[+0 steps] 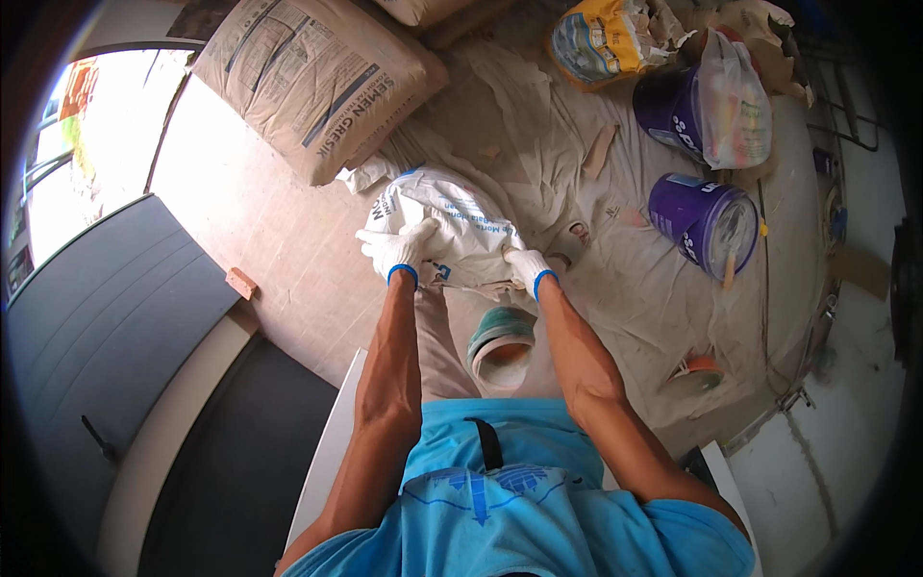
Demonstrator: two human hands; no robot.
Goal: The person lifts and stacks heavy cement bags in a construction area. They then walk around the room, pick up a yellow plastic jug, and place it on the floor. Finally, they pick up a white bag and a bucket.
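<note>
A plump white mortar sack [461, 216] with blue print lies in front of me, sagging and creased. My left hand [396, 250], in a white knit glove with a blue cuff, grips its near left side with the fingers bent into the plastic. My right hand [529, 269], gloved the same way, is closed on the sack's near right corner. Nearer me, between my legs, stands a round green tub [504, 332] with a pale inside. The underside of the sack is hidden.
Large brown paper cement sacks [322, 82] are piled beyond. At right are a purple bucket [707, 221], another purple bucket [668, 106] and a yellow bag [606, 43]. A crumpled sheet [635, 327] covers the floor. A brick [241, 283] lies beside a grey door [115, 317].
</note>
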